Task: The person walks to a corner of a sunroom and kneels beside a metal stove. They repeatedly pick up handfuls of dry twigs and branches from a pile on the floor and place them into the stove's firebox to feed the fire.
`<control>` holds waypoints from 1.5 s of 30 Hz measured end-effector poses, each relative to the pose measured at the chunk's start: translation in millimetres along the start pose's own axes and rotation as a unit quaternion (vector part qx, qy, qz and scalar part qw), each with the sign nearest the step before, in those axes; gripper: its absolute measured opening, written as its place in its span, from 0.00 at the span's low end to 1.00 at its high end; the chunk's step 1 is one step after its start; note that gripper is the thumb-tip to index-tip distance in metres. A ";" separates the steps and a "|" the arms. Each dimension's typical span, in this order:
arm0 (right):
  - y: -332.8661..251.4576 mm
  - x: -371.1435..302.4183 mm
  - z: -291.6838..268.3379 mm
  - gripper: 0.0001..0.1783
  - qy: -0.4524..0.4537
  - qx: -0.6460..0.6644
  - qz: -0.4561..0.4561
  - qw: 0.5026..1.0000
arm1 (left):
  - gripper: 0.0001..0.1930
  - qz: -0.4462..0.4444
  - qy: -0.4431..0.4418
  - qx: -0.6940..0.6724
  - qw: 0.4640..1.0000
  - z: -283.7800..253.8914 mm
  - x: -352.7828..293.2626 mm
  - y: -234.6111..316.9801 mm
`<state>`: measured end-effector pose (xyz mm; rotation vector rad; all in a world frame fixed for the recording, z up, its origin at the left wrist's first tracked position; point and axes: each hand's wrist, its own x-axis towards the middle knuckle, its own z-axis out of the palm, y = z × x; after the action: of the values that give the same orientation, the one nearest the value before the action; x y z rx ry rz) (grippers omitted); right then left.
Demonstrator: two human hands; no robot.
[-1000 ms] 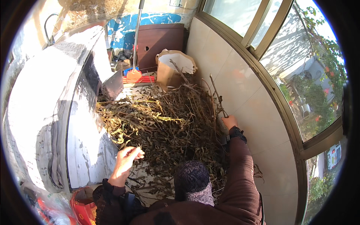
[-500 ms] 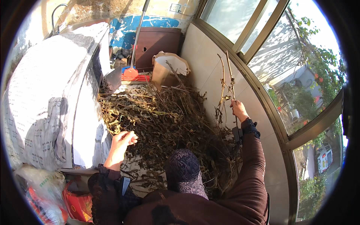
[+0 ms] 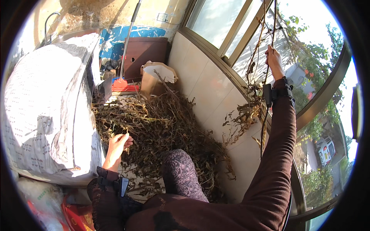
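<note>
My right hand (image 3: 274, 61) is raised in front of the window, closed around dried plant stalks (image 3: 251, 61). Their upper ends run out of the picture, while brown withered leaves (image 3: 248, 113) hang below beside the tiled wall. Low on the left is my left hand (image 3: 120, 146), its fingers loosely bent and a little apart, with nothing visible in them. It hovers near the left edge of a heap of dry stalks and leaves (image 3: 154, 115) that covers the floor. My knee in patterned cloth (image 3: 179, 171) juts over the near part of the heap.
A bulky white-covered pile (image 3: 42, 111) rises at the left, above plastic and red bags (image 3: 77, 211). Behind the heap stand a tan bucket (image 3: 152, 82), a red broom (image 3: 120, 84) and a brown board (image 3: 144, 54). The tiled wall (image 3: 208, 81) and window close off the right.
My right hand has risen up and to the right, lifting the stalks off the heap to window height. My left hand has shifted slightly, its fingers loosening. The view has turned a little.
</note>
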<state>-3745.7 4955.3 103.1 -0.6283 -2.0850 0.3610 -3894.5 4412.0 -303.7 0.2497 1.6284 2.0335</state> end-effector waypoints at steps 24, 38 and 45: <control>-158.5 -199.8 318.5 0.21 -0.356 0.161 -0.181 0.903 | 0.48 0.231 0.005 0.054 0.971 50.6 44.2 2.0; -124.0 -334.3 346.5 0.50 -0.512 0.048 -0.412 0.752 | 0.13 0.095 0.059 -0.358 0.927 35.2 65.7 -6.1; -114.5 -340.0 331.2 0.73 -0.436 -0.033 -0.430 0.790 | 0.16 0.081 0.075 -0.393 0.913 49.6 69.5 -11.9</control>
<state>-3897.8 4664.1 -258.3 0.6438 -2.9870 0.0149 -3927.9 4490.9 -314.2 -0.0730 0.7571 2.7016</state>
